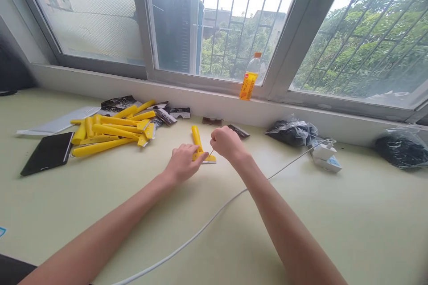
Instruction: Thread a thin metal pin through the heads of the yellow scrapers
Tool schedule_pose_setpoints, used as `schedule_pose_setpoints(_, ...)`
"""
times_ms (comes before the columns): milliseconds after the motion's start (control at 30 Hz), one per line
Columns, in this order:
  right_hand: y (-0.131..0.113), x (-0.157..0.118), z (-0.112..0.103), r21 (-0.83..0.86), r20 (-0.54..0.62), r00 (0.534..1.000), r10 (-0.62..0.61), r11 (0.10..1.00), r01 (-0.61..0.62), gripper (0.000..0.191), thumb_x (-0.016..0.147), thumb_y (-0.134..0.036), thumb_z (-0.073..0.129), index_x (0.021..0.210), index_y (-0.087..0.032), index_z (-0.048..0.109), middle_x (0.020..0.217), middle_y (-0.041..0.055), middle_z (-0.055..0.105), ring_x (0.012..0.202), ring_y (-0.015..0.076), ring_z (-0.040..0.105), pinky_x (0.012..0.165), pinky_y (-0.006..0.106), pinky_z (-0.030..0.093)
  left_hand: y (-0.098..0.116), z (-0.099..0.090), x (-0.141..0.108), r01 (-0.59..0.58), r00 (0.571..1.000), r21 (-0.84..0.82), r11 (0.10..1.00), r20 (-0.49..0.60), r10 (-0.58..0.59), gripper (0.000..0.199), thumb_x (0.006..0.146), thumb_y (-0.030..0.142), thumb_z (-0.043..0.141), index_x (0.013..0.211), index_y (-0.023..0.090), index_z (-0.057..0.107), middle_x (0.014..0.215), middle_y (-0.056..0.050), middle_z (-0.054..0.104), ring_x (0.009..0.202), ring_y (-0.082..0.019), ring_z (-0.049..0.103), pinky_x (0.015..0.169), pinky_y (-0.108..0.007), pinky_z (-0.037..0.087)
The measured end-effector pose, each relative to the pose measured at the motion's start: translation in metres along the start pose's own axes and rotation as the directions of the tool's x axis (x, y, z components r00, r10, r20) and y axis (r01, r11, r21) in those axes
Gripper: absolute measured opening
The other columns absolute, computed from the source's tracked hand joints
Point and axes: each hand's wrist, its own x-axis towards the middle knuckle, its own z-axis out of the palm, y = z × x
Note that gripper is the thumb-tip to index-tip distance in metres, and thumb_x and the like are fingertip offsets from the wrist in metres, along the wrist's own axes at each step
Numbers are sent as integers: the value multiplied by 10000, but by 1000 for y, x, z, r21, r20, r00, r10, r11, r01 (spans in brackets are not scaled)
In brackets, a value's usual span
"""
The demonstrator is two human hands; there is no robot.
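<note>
A yellow scraper [196, 136] lies on the pale table, its handle pointing toward the window and its blade edge toward me. My left hand [182, 162] grips the scraper's head from the left, thumb along the near side. From above right, my right hand [227, 142] is closed in a fist round a screwdriver [211, 152]. Only its thin metal shaft shows, with the tip down at the scraper's head; the handle is hidden in my fist. More yellow scrapers [113, 131] are heaped to the left of my hands.
A black phone [47, 153] lies beside the heap. Small dark packets [165, 116] lie behind it. A white cable [214, 218] runs under my right forearm to a white charger [324, 151]. Bagged black items [292, 131] sit at the right. An orange drink bottle [249, 81] stands on the sill.
</note>
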Motion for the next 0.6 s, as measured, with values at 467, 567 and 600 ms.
schedule_pose_setpoints(467, -14, 2, 0, 39, -4, 1000, -30, 999, 30, 245, 840, -88, 519, 730, -173, 721, 693, 65, 623, 587, 145, 558, 494, 277, 200, 20, 24, 1, -69, 996, -25, 997, -52, 67, 425, 815, 153, 501, 1229, 251, 499, 1170, -91, 665, 1265, -307, 524, 1161, -643, 170)
schedule_pose_setpoints(567, -21, 3, 0, 32, -5, 999, -46, 998, 46, 232, 823, -78, 529, 734, -166, 725, 694, 70, 637, 577, 148, 559, 486, 281, 198, 18, 23, -2, -77, 996, -39, 996, -41, 75, 568, 689, 11, 451, 1203, 250, 495, 1211, -92, 643, 1311, -287, 492, 1183, -650, 130)
schedule_pose_setpoints(600, -23, 3, 0, 18, -10, 999, -50, 999, 50, 226, 812, -69, 535, 741, -163, 728, 700, 75, 644, 581, 152, 566, 485, 280, 203, 16, 22, -1, -73, 996, -26, 997, -51, 72, 615, 667, -8, 446, 1228, 241, 481, 1234, -100, 635, 1312, -285, 491, 1185, -652, 119)
